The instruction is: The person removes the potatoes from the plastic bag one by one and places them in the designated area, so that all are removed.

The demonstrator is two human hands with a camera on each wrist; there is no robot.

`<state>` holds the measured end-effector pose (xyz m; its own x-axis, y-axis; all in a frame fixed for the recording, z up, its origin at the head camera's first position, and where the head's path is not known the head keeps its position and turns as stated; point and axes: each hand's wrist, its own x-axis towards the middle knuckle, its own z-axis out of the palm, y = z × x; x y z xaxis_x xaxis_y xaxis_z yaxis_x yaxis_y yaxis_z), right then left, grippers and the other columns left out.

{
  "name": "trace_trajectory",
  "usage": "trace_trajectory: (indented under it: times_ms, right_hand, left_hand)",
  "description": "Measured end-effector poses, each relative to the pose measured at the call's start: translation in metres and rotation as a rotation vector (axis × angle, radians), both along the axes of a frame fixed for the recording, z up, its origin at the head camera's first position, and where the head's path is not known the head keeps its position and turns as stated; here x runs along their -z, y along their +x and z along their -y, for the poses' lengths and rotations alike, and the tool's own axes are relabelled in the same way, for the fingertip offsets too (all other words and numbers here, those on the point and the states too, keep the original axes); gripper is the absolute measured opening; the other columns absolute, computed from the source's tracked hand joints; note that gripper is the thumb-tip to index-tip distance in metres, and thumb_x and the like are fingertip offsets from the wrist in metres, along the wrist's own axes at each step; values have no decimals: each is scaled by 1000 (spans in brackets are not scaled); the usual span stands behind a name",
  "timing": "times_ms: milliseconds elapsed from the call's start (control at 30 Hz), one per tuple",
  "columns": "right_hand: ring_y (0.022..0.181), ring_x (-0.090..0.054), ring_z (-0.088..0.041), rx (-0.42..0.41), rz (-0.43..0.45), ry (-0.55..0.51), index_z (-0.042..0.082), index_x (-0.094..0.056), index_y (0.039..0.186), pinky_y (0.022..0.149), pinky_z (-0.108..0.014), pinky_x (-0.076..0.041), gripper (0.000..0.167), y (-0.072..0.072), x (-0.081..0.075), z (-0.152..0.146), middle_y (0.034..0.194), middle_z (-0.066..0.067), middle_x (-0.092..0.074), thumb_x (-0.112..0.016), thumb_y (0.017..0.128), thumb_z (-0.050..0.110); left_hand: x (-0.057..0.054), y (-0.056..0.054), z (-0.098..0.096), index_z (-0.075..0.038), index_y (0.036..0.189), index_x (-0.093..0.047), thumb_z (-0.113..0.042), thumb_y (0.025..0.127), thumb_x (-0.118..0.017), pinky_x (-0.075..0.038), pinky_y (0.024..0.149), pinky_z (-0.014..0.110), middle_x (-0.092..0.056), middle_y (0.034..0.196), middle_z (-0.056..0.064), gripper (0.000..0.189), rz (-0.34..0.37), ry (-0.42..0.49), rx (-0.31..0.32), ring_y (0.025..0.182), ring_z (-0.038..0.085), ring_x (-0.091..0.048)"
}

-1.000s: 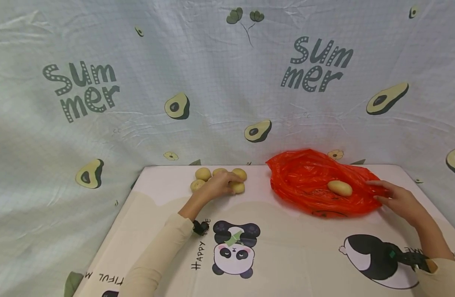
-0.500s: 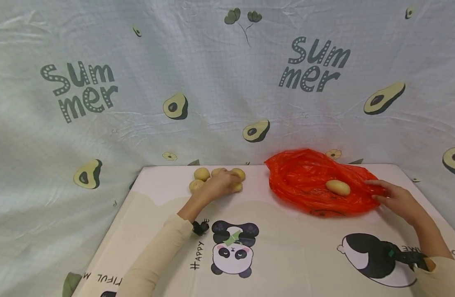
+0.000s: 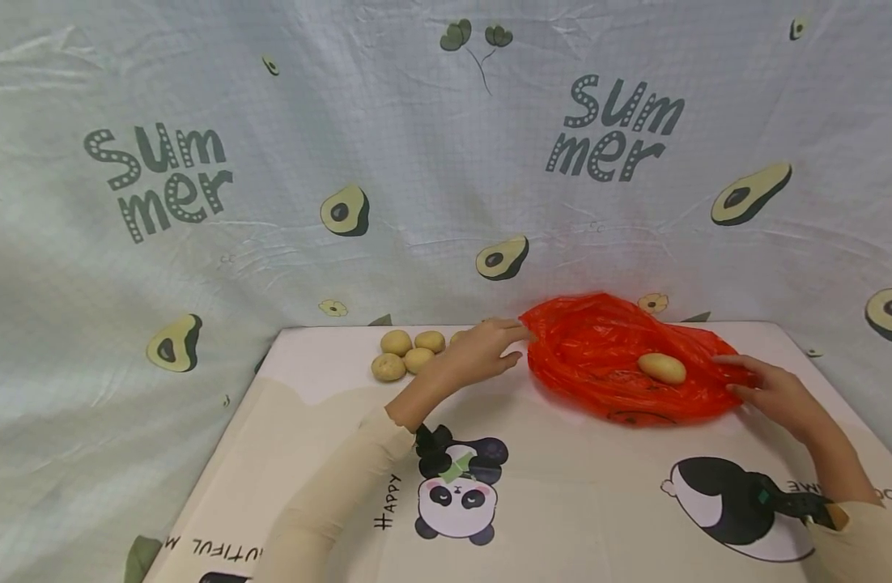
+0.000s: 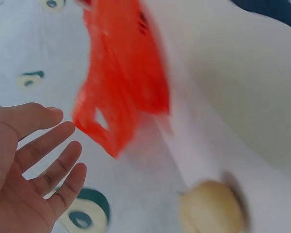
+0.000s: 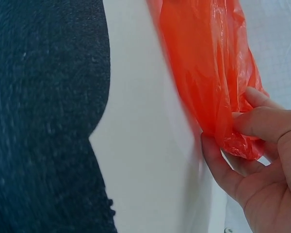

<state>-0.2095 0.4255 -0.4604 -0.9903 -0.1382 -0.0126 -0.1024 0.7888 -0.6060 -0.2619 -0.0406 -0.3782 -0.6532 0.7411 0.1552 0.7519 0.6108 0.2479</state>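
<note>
A red plastic bag (image 3: 592, 356) lies spread at the back right of the table, its mouth facing up. One potato (image 3: 662, 368) rests in it. My left hand (image 3: 486, 350) is at the bag's left edge with fingers extended; the left wrist view shows the palm bare and the fingers spread beside the red plastic (image 4: 121, 63). My right hand (image 5: 266, 150) pinches the gathered right end of the bag between thumb and fingers. Several potatoes (image 3: 396, 343) sit in a group left of the bag, some of them partly or wholly behind my left hand and forearm.
The table (image 3: 562, 502) has a printed cover with a panda (image 3: 458, 494) and dark animal shapes. Behind its back edge hangs a pale cloth (image 3: 417, 121) printed with avocados and lettering. A blurred potato (image 4: 211, 208) shows low in the left wrist view.
My left hand has left the potatoes and moved right to the bag's left edge, carrying nothing that shows. The right hand, the bag and the potato in it stay in place.
</note>
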Motion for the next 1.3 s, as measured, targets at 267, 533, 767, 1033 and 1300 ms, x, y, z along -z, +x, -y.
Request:
trace_trajectory:
  times_ms: [267,533,767,1033,1300]
  right_hand:
    - [120,-44,-59,12,43,-13,-6,-43,146,77,-36,-60,51,1,1,1,142,-43,-39,-57,98,2]
    - [121,-42,-61,23,44,-3,-6,-43,146,86,-56,-57,52,1,5,-1,142,-43,-38,-58,97,2]
    - [120,-44,-59,-28,22,54,-7,-44,144,88,-59,-55,51,-5,8,-3,141,-43,-40,-60,96,0]
    - [119,-44,-60,-41,15,103,-8,-45,142,90,-63,-53,52,-7,4,1,138,-44,-42,-61,93,-3]
    - [121,-41,-60,-36,31,106,-8,-44,143,91,-65,-51,52,-6,1,2,139,-44,-40,-61,94,-3]
  left_hand:
    - [-11,-3,-42,-14,135,-66,-14,100,-65,-45,106,23,-66,134,3,36,40,32,64,124,17,-59]
    - [-9,-11,-83,-16,140,-62,-19,101,-64,-41,109,22,-63,139,0,39,109,6,98,129,14,-55]
    - [-3,-24,-116,-12,139,-62,-17,102,-62,-36,109,15,-64,135,-3,37,139,6,159,130,10,-54]
    - [12,-32,-152,-13,138,-63,-15,101,-64,-40,100,10,-64,135,-2,37,282,45,131,126,11,-55]
    - [16,-36,-181,-20,138,-62,-22,100,-66,-43,96,11,-62,135,-7,39,417,29,40,123,7,-52]
